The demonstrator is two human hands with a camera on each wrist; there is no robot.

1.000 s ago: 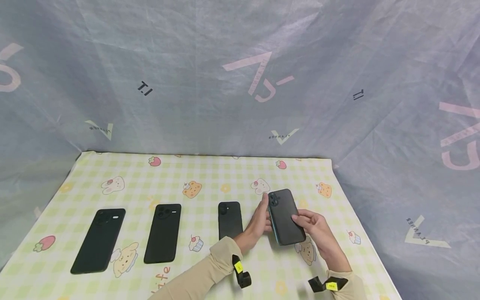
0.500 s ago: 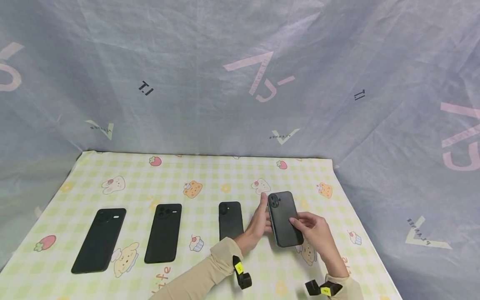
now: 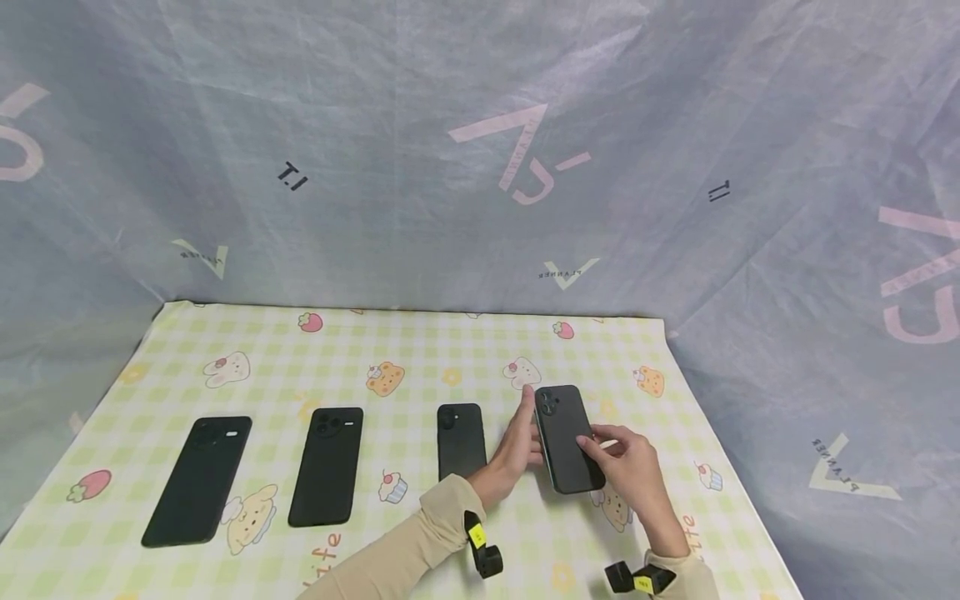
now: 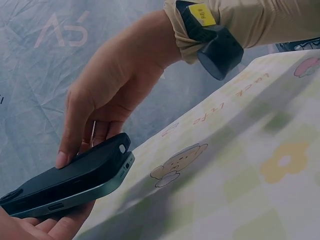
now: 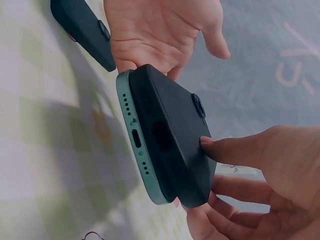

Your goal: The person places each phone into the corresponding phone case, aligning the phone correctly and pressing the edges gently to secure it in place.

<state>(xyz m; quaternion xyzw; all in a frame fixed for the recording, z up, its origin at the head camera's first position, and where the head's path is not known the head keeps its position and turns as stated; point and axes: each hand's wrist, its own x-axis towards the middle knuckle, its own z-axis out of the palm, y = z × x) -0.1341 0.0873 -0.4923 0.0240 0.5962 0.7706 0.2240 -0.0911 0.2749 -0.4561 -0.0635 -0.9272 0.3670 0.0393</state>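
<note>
Right of the table's middle, a black phone case lies over the back of a teal-edged phone, both raised off the cloth. In the right wrist view the two sit slightly offset at the bottom end, the port edge showing beside the case. My right hand pinches the case's right side, thumb on its back and fingers at the edge. My left hand supports the phone from the left with extended fingers beneath it, its thumb pointing up and apart from the case.
A smaller black phone lies left of my left hand, its lower end hidden by the sleeve. Farther left lie two larger black phones, one nearer and one at the far left. A checked cloth covers the table; grey-blue curtains hang behind.
The case has come down flatter over the phone, turned slightly more upright. My right hand has shifted a little left with it; my left hand stays in place.
</note>
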